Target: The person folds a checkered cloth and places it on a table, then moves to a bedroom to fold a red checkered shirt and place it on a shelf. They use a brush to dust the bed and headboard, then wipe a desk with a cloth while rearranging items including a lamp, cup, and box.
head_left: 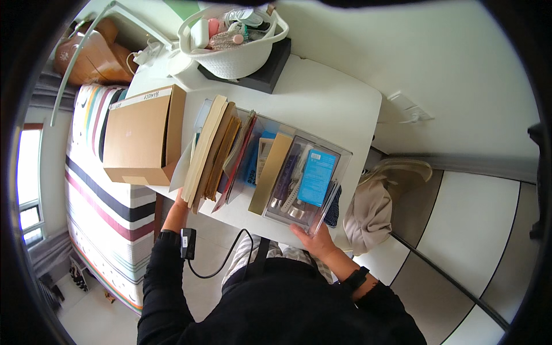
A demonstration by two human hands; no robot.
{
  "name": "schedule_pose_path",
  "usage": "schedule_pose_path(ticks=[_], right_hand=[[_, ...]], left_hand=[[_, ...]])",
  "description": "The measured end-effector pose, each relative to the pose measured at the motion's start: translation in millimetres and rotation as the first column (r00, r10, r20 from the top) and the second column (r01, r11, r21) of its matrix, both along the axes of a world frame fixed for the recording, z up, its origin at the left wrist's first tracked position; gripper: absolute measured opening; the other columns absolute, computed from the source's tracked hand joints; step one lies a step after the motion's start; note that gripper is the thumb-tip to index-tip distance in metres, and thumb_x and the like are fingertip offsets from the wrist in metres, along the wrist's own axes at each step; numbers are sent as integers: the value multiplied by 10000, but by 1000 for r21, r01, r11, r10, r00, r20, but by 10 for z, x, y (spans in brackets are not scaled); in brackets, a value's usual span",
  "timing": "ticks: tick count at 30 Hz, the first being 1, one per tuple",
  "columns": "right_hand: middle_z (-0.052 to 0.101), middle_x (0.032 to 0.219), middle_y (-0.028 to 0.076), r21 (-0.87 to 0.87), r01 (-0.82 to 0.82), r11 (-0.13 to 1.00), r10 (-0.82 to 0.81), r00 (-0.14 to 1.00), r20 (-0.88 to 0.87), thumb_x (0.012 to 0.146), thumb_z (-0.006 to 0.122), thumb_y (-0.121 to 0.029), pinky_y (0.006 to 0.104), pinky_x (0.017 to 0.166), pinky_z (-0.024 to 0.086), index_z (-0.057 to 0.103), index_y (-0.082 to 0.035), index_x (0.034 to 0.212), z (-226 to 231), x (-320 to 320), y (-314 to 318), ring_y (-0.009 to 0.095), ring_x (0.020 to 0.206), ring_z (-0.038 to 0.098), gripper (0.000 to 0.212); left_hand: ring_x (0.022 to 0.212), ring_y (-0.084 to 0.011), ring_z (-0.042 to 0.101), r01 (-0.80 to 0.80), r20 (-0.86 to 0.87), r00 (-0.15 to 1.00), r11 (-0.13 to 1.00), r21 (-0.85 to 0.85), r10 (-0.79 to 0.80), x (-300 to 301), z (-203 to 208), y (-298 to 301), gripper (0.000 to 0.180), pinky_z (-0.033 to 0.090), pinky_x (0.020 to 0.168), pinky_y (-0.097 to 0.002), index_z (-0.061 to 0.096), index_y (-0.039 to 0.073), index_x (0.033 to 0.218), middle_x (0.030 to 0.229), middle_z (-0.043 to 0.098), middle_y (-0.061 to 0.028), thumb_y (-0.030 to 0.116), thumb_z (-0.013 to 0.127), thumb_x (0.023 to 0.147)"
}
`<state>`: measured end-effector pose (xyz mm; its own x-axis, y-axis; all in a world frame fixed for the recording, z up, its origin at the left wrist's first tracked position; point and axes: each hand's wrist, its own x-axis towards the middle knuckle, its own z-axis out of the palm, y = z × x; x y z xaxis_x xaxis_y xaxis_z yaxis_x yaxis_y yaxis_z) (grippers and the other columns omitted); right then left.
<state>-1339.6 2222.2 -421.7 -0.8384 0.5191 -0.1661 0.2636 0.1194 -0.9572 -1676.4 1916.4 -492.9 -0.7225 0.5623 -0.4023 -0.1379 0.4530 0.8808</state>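
Note:
A clear plastic organizer (343, 163) sits at the front of the white desk. Several upright books (208, 150) and paper folders fill its left part. Beside them stand a gold box (270, 173) and a clear case holding a blue box (315, 177) and a white strap-like item. My right hand (315, 240) grips the organizer's near right corner, thumb on top. Low against the near end of the books is my left hand (180, 208); its fingers are hidden behind them and the loose white sheets.
A cardboard box (135, 138) stands left of the books. At the back, a white basket (236, 60) of small items rests on a dark box (270, 75). A striped bed (109, 213) lies left, and a beige cloth bag (371, 215) is at the right. A black cable (221, 270) hangs by my left wrist.

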Motion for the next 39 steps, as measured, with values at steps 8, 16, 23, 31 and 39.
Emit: schedule_pose_path(ticks=[8, 16, 23, 31, 39], right_hand=[[566, 1095, 115, -231, 21, 973, 1, 996, 94, 884, 578, -137, 333, 850, 440, 391, -7, 1269, 522, 329, 1039, 201, 956, 547, 447], [547, 1182, 108, -203, 49, 978, -39, 998, 57, 892, 535, -118, 314, 936, 396, 386, -22, 1309, 413, -138, 847, 189, 1068, 511, 453], [596, 1085, 83, -326, 90, 941, -52, 991, 123, 908, 534, -124, 313, 884, 423, 404, -8, 1310, 470, 270, 1457, 189, 964, 544, 438], [578, 1070, 64, -128, 119, 985, -102, 986, 134, 886, 574, -116, 296, 795, 492, 358, -70, 1386, 377, 441, 1827, 127, 873, 547, 546], [569, 1099, 74, -162, 195, 967, -168, 972, 167, 892, 571, -146, 318, 781, 520, 409, -54, 1345, 375, 238, 2235, 159, 891, 571, 490]], left_hand=[[859, -187, 507, 85, -80, 994, 992, 91, -78, 322, 22, 840, 511, 446, 719, -333, 541, -17, 1144, 984, 564, -90, 413, 547, 867], [1054, -224, 521, 32, -177, 983, 994, -103, -50, 293, 681, 1108, 329, 419, 898, -329, 519, -14, 1203, 1146, 563, -125, 129, 514, 907], [989, -180, 555, -18, -76, 997, 998, -63, 13, 736, 954, 1843, 318, 481, 828, -309, 522, 13, 1203, 1112, 571, -91, 197, 509, 945], [1057, -169, 516, 2, -12, 1000, 999, 38, -2, 797, 744, 2243, 456, 511, 794, -343, 439, 83, 1316, 1193, 515, -59, 380, 454, 970], [1008, -177, 568, -74, 65, 996, 981, 181, 63, 522, 866, 2946, 381, 510, 812, -394, 482, 128, 1242, 1141, 562, -49, 353, 493, 934]])
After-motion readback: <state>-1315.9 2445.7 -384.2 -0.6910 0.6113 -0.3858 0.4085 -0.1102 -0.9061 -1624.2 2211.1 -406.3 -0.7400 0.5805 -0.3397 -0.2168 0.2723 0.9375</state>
